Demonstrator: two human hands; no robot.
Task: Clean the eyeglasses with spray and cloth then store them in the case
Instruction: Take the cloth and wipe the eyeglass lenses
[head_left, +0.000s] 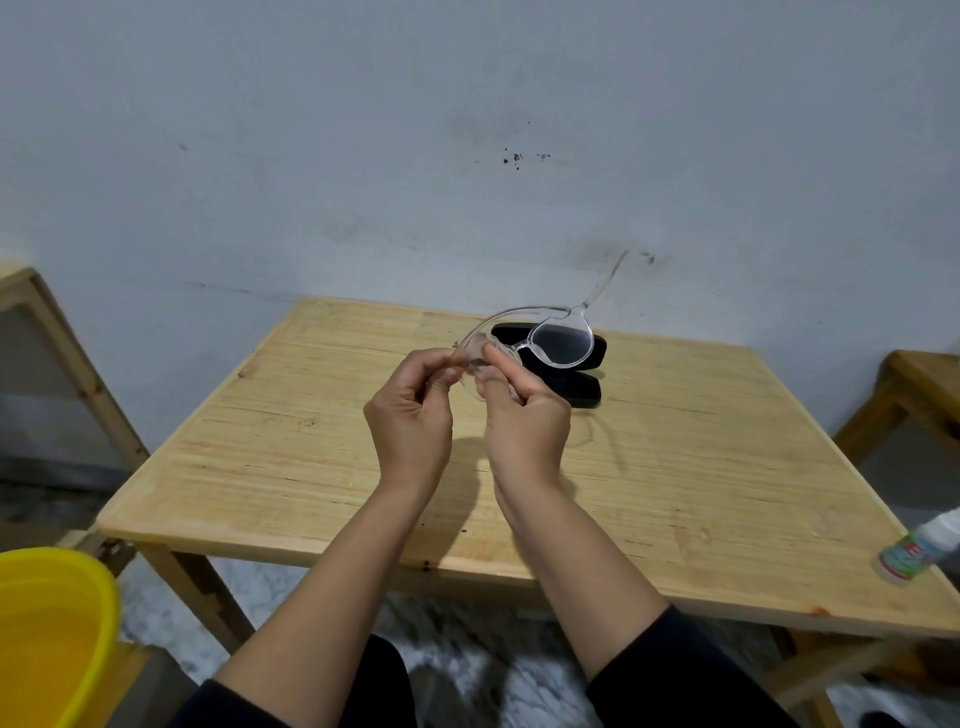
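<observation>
Both hands, the left hand (410, 415) and right hand (524, 421), pinched the light, fragile-looking glasses (540, 340) at one lens rim, which seemed the safest grip.

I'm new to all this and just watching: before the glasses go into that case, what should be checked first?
1. Both hands hold the eyeglasses: left hand and right hand pinch one lens: ok.
2. Case open and within reach on the table: ok.
3. Temples folded: one sticks up unfolded: not ok.
4. Lenses clean and dry: cannot tell.
5. Cloth present: none visible: cannot tell.
6. Spray bottle out of the way at the table's right edge: ok.
</observation>
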